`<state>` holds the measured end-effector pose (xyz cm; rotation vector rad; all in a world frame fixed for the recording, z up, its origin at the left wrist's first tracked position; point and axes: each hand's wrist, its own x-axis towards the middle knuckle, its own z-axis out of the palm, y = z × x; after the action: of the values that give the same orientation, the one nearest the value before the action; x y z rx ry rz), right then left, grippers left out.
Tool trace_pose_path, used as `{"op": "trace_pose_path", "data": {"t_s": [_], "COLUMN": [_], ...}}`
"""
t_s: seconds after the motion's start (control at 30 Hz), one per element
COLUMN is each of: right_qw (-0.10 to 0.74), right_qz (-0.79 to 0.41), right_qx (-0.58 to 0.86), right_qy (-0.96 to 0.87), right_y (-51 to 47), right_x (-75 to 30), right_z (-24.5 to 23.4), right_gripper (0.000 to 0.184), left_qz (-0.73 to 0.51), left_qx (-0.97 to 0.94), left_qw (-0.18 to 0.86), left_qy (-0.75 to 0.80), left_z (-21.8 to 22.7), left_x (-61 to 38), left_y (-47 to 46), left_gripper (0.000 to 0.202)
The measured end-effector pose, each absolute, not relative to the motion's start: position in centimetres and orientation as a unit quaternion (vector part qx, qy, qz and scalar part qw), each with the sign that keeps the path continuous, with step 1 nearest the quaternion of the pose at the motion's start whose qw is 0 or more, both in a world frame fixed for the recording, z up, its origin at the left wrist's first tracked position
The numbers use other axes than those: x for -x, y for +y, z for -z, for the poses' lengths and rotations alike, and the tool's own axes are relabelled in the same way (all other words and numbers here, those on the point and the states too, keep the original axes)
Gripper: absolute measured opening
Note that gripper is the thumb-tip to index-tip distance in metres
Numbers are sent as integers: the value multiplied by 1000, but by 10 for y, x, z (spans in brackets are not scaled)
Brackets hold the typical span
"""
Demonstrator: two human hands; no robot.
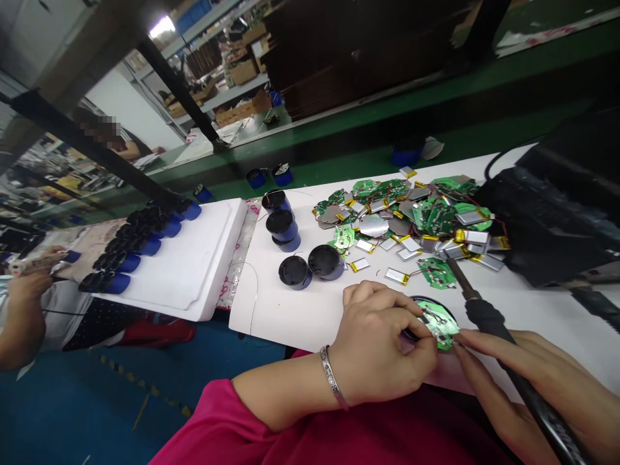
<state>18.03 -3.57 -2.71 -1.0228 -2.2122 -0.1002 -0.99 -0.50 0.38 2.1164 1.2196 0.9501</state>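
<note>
A round green circuit board (438, 323) sits in a dark round housing (411, 332) close in front of me. My left hand (387, 342) is closed on the housing's near left side, its fingers bent around the rim. A black soldering iron (489, 323) lies across my right hand (527, 368), its metal tip pointing up and away from the board. The right fingertips pinch at the board's right edge; whether they hold a small part there is too small to tell. Just beyond are another green board (436, 272) and a silver battery (397, 276) joined by a red wire.
Behind lies a pile of green boards (431, 213) and silver batteries (472, 237). Several dark blue cups (325, 261) stand left of it. A white foam tray (194, 258) carries rows of cups. Black plastic (527, 213) lies at right. A co-worker's hand (31, 284) shows far left.
</note>
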Motion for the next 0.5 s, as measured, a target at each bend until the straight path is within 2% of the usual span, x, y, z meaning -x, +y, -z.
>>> {"op": "trace_pose_path", "data": {"t_s": [0.1, 0.2, 0.33, 0.4, 0.5], "right_qw": [347, 344, 353, 358, 357], "right_qz": [45, 7, -16, -18, -18], "right_qx": [395, 464, 507, 509, 500], "right_qy": [-849, -816, -786, -782, -789], "right_y": [-43, -65, -91, -91, -75], "right_x": [-183, -199, -222, -224, -212], "right_z": [35, 70, 118, 122, 98], "right_gripper": [27, 24, 31, 32, 31], "left_qz": [-341, -326, -317, -324, -341], "left_qx": [-771, -770, -774, -773, -765], "left_qw": [272, 292, 295, 281, 254], "left_qy": [465, 465, 462, 466, 484], "left_z": [-5, -7, -10, -10, -7], "left_x": [10, 12, 13, 12, 7], "left_y": [-5, -5, -6, -7, -10], "left_gripper": [9, 10, 11, 11, 8]}}
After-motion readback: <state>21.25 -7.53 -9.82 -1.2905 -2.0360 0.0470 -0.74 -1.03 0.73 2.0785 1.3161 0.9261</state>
